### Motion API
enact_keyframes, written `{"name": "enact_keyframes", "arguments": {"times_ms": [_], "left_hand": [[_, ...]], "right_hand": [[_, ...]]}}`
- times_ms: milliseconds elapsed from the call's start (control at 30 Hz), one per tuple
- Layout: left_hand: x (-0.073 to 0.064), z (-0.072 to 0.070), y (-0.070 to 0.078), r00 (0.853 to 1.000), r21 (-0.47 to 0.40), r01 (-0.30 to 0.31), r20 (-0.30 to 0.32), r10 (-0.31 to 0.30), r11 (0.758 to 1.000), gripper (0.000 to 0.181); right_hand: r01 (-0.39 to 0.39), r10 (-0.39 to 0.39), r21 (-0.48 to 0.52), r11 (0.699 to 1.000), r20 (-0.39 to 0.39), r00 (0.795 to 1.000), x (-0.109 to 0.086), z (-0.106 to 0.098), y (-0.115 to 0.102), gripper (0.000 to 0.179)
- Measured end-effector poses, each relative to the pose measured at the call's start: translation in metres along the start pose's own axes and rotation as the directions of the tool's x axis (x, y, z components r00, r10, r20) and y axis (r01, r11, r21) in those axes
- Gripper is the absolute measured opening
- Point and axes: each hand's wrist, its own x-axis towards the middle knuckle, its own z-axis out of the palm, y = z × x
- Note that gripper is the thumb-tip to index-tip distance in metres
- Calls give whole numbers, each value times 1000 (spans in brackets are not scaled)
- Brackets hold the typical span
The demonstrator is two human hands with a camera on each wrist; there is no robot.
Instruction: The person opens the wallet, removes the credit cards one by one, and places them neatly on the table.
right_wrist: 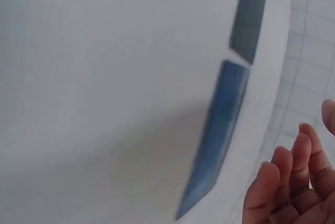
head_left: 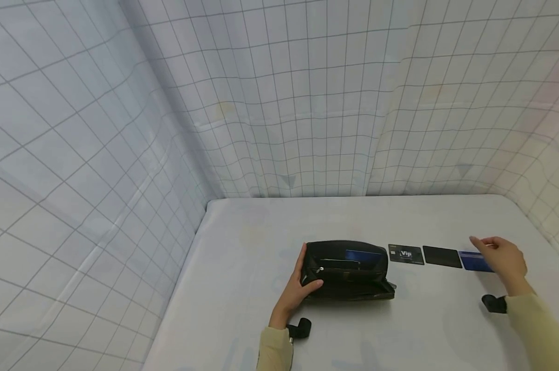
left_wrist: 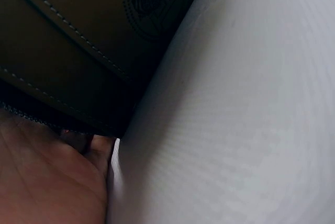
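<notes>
A black zip wallet (head_left: 346, 275) lies spread apart on the table, a blue card (head_left: 363, 256) showing in its upper part. My left hand (head_left: 294, 293) grips its left end, thumb over the front edge and fingers at the side. Seen from the left wrist, the wallet's stitched outer face (left_wrist: 68, 41) bears a round printed emblem, and my palm (left_wrist: 47, 171) is against its zip edge. Over the right end of another blue card (head_left: 475, 262), my right hand (head_left: 504, 260) hovers with loosely bent fingers (right_wrist: 282, 174) and nothing in them.
Left of that blue card lie a plain black card (head_left: 442, 256) and a dark card marked Vip (head_left: 406, 254), all in one row. White cloth covers the table (head_left: 242, 247). Checked curtains (head_left: 279, 103) hang behind it and along both sides.
</notes>
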Motion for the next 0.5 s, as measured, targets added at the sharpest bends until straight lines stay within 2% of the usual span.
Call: {"name": "enact_keyframes", "arguments": {"times_ms": [67, 200, 500], "left_hand": [[0, 0, 0, 1000, 2, -3, 0, 3, 1000, 90], [0, 0, 0, 1000, 6, -5, 1, 5, 1000, 90], [0, -1, 0, 1000, -7, 4, 3, -4, 1000, 91]], "right_hand": [[100, -100, 4, 995, 28, 995, 0, 2, -15, 65], [249, -250, 25, 968, 85, 964, -3, 5, -51, 56], [359, -397, 191, 914, 231, 888, -22, 17, -122, 39]]}}
